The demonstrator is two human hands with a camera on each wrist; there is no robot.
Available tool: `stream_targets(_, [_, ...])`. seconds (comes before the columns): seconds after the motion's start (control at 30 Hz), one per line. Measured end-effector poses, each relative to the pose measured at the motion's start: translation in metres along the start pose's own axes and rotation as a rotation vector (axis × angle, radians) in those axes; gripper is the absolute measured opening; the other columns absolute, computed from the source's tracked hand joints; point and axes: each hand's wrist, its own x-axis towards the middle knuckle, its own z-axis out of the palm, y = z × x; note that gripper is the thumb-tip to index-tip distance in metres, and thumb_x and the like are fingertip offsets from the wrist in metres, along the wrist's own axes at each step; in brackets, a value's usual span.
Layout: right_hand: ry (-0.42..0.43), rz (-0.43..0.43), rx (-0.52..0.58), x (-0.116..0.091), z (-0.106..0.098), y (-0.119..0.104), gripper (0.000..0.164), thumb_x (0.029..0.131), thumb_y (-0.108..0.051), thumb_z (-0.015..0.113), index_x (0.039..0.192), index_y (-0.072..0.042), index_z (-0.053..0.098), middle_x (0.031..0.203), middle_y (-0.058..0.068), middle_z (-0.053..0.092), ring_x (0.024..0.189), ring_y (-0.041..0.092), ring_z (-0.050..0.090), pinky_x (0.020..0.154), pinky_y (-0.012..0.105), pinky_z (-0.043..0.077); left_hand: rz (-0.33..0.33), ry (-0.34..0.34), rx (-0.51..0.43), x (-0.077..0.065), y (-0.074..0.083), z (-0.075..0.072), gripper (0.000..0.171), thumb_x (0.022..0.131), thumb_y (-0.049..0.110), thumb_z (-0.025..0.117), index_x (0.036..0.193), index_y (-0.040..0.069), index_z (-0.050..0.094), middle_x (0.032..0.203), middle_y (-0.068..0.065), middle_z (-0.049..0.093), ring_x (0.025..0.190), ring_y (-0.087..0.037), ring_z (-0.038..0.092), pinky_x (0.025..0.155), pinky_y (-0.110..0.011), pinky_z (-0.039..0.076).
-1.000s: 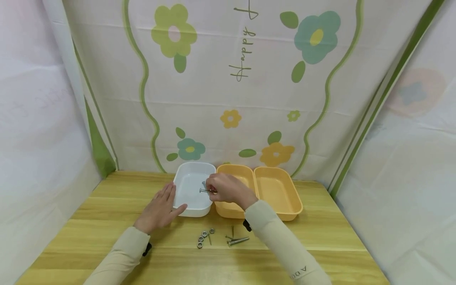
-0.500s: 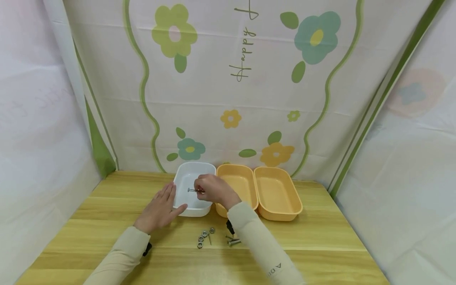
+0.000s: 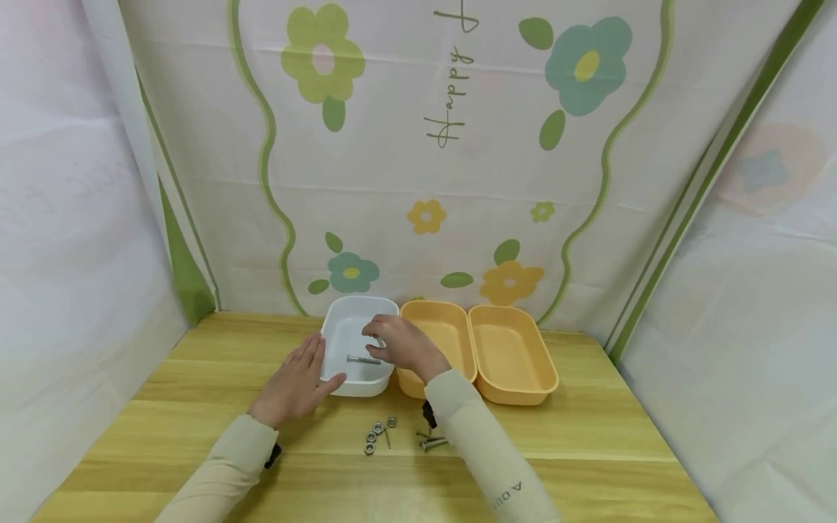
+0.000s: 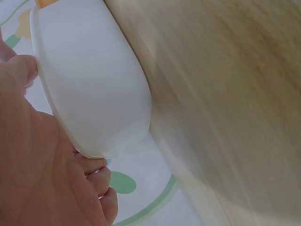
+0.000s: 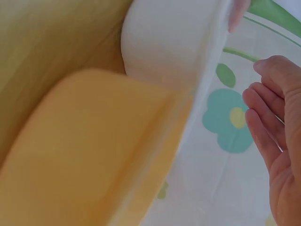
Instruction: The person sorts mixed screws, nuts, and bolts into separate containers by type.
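A white tray (image 3: 336,349) stands at the left of the row. A metal bolt (image 3: 362,359) lies on its floor. Over the tray's right side hovers my right hand (image 3: 408,347), thumb and fingers parted. Part of another slim metal piece (image 3: 380,342) shows beside its fingertips, and in the right wrist view nothing is seen gripped. My left hand (image 3: 289,383) rests on the near-left corner of the white tray, fingers along the left rim and thumb at the front. In the left wrist view its thumb and fingers touch the tray's outside.
Two yellow trays (image 3: 516,392) stand side by side right of the white one. On the wooden table (image 3: 314,479) in front lie several nuts (image 3: 371,436), a thin screw (image 3: 388,438) and several bolts (image 3: 433,444), partly behind the right sleeve. A flowered cloth (image 3: 366,167) hangs behind.
My right hand moved left over the white tray with a bolt, then let it go. The bolt now lies on the tray floor. My left hand has stayed put.
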Motion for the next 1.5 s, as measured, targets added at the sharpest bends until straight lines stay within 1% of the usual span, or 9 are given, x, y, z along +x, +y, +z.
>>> stream_targets(0.23, [-0.035, -0.015, 0.046, -0.016, -0.018, 0.005, 0.024, 0.097, -0.016, 0.078, 0.118, -0.006, 0.078, 0.115, 0.008, 0.077, 0.101, 0.022, 0.074, 0.087, 0.028, 0.062, -0.011, 0.0, 0.002, -0.001, -0.002, 0.0, 0.092, 0.107, 0.056, 0.05, 0.157, -0.018, 0.028, 0.168, -0.035, 0.026, 0.157, -0.052, 0.027, 0.126, -0.065, 0.029])
stream_targets(0.4, [-0.048, -0.039, -0.02, -0.031, -0.029, 0.007, 0.025, 0.095, -0.019, 0.08, 0.118, -0.009, 0.078, 0.113, 0.004, 0.077, 0.099, 0.019, 0.073, 0.085, 0.027, 0.062, -0.017, -0.009, -0.006, -0.001, -0.003, 0.001, 0.092, 0.107, 0.057, 0.048, 0.158, -0.017, 0.027, 0.169, -0.034, 0.024, 0.158, -0.051, 0.025, 0.128, -0.064, 0.027])
stream_targets(0.53, [-0.057, -0.092, -0.085, -0.046, -0.038, 0.007, 0.024, 0.095, -0.021, 0.079, 0.117, -0.009, 0.077, 0.113, 0.004, 0.076, 0.1, 0.017, 0.072, 0.087, 0.027, 0.061, -0.014, -0.018, -0.013, -0.002, -0.001, 0.001, 0.093, 0.107, 0.057, 0.048, 0.158, -0.017, 0.027, 0.169, -0.035, 0.024, 0.158, -0.051, 0.025, 0.128, -0.064, 0.027])
stream_targets(0.67, [-0.069, -0.145, -0.112, -0.061, -0.045, 0.004, 0.024, 0.096, -0.021, 0.078, 0.117, -0.009, 0.077, 0.113, 0.005, 0.075, 0.1, 0.018, 0.072, 0.088, 0.029, 0.062, -0.014, -0.013, -0.004, -0.004, -0.001, -0.001, 0.092, 0.107, 0.057, 0.049, 0.157, -0.018, 0.028, 0.168, -0.035, 0.025, 0.158, -0.051, 0.026, 0.128, -0.064, 0.028])
stream_targets(0.87, [-0.123, -0.158, -0.127, -0.081, -0.053, -0.002, 0.024, 0.096, -0.021, 0.078, 0.116, -0.009, 0.077, 0.111, 0.004, 0.074, 0.097, 0.017, 0.072, 0.085, 0.026, 0.061, -0.005, 0.001, 0.005, -0.004, -0.001, -0.003, 0.091, 0.107, 0.056, 0.049, 0.157, -0.018, 0.029, 0.168, -0.035, 0.026, 0.157, -0.051, 0.028, 0.127, -0.064, 0.029])
stream_targets(1.07, [-0.203, -0.147, -0.105, -0.108, -0.055, -0.006, 0.027, 0.095, -0.021, 0.079, 0.118, -0.008, 0.077, 0.115, 0.003, 0.076, 0.103, 0.016, 0.073, 0.087, 0.024, 0.062, 0.01, -0.024, 0.0, -0.001, 0.001, -0.003, 0.091, 0.108, 0.056, 0.047, 0.157, -0.018, 0.027, 0.169, -0.035, 0.024, 0.158, -0.051, 0.026, 0.128, -0.062, 0.027])
stream_targets(1.23, [-0.25, -0.131, -0.05, -0.127, -0.05, -0.007, 0.023, 0.095, -0.018, 0.08, 0.116, -0.009, 0.078, 0.11, 0.003, 0.077, 0.097, 0.013, 0.074, 0.083, 0.019, 0.06, 0.01, -0.021, 0.0, 0.0, 0.001, -0.004, 0.091, 0.108, 0.055, 0.047, 0.157, -0.019, 0.027, 0.168, -0.036, 0.025, 0.158, -0.051, 0.026, 0.128, -0.063, 0.027])
stream_targets(1.4, [-0.352, -0.075, -0.01, -0.141, -0.044, -0.009, 0.026, 0.094, -0.02, 0.08, 0.118, -0.01, 0.077, 0.113, 0.0, 0.076, 0.099, 0.008, 0.072, 0.082, 0.015, 0.058, 0.006, -0.01, -0.003, 0.0, 0.0, -0.003, 0.091, 0.108, 0.054, 0.049, 0.157, -0.019, 0.027, 0.168, -0.036, 0.026, 0.157, -0.051, 0.027, 0.128, -0.063, 0.028])
stream_targets(1.5, [-0.391, -0.054, -0.006, -0.149, -0.039, -0.011, 0.025, 0.095, -0.02, 0.08, 0.118, -0.011, 0.077, 0.114, -0.001, 0.076, 0.099, 0.004, 0.071, 0.081, 0.014, 0.057, 0.002, -0.009, -0.005, 0.0, -0.001, -0.002, 0.092, 0.107, 0.055, 0.049, 0.157, -0.019, 0.027, 0.168, -0.035, 0.025, 0.158, -0.051, 0.027, 0.128, -0.063, 0.028])
